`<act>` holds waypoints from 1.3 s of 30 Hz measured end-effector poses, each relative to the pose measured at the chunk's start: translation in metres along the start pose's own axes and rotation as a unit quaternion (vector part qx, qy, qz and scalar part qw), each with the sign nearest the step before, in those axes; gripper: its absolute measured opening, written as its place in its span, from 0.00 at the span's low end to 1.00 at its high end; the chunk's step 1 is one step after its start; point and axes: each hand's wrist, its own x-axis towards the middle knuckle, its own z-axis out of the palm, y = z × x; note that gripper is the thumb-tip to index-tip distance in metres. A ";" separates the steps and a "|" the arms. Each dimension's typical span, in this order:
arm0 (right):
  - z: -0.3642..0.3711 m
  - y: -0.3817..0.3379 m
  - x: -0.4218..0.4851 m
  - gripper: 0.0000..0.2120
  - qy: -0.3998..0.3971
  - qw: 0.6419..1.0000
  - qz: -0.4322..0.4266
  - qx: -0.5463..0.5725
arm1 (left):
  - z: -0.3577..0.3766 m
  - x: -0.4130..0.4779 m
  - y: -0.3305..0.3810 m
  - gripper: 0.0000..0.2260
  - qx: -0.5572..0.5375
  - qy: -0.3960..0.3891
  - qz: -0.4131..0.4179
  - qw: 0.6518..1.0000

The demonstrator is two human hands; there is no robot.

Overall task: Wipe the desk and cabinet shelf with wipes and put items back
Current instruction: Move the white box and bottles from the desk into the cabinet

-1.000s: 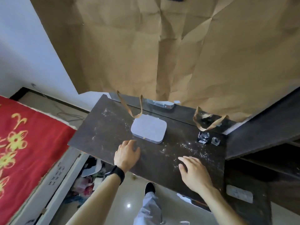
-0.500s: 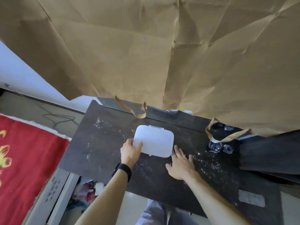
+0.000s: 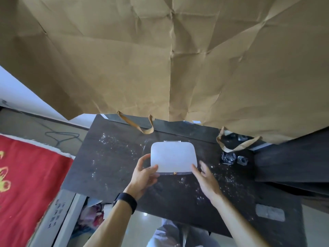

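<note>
Left hand (image 3: 142, 175) has its grip on the near left corner of the white lidded box (image 3: 173, 157), thumb on top. Right hand (image 3: 206, 180) lays straight, relaxed fingers against the box's near right corner. Under the box lies the dusty dark counter (image 3: 110, 157), and a paper bag handle (image 3: 142, 128) hangs just behind it.

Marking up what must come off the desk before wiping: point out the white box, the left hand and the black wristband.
white box (image 3: 173, 156), head view, middle of its lid.
left hand (image 3: 144, 176), head view, middle of the hand.
black wristband (image 3: 125, 202), head view, top of the band.
</note>
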 end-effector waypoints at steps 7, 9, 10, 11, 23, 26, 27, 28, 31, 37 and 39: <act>-0.032 0.033 -0.076 0.27 0.097 0.930 -0.004 0.355 | 0.069 -0.047 -0.026 0.23 0.028 -0.149 -0.004 0.988; -0.052 0.052 -0.096 0.27 0.131 0.912 -0.016 0.389 | 0.093 -0.057 -0.035 0.25 0.060 -0.173 -0.005 0.983; -0.064 0.063 -0.106 0.27 0.143 0.905 -0.015 0.401 | 0.107 -0.063 -0.039 0.26 0.074 -0.180 -0.007 0.981; -0.076 0.073 -0.116 0.28 0.154 0.901 -0.014 0.406 | 0.121 -0.069 -0.044 0.26 0.088 -0.187 -0.008 0.978; -0.259 0.205 -0.200 0.21 0.212 0.843 0.006 0.494 | 0.307 -0.143 -0.096 0.21 0.257 -0.145 0.116 0.949; -0.296 0.212 -0.195 0.18 0.213 0.846 -0.013 0.489 | 0.345 -0.147 -0.080 0.28 0.284 -0.070 0.226 0.929; -0.305 0.212 -0.191 0.18 0.210 0.849 -0.025 0.484 | 0.355 -0.148 -0.074 0.30 0.297 -0.055 0.255 0.919; -0.313 0.212 -0.186 0.18 0.206 0.853 -0.034 0.479 | 0.364 -0.145 -0.068 0.31 0.311 -0.041 0.279 0.907; -0.328 0.206 -0.169 0.21 0.190 0.854 -0.031 0.484 | 0.383 -0.144 -0.057 0.33 0.351 -0.030 0.319 0.880; -0.335 0.174 -0.119 0.23 0.152 0.862 -0.012 0.483 | 0.402 -0.154 -0.058 0.38 0.366 -0.023 0.342 0.865; -0.335 0.162 -0.100 0.24 0.152 0.859 -0.008 0.490 | 0.401 -0.151 -0.060 0.39 0.372 -0.019 0.334 0.866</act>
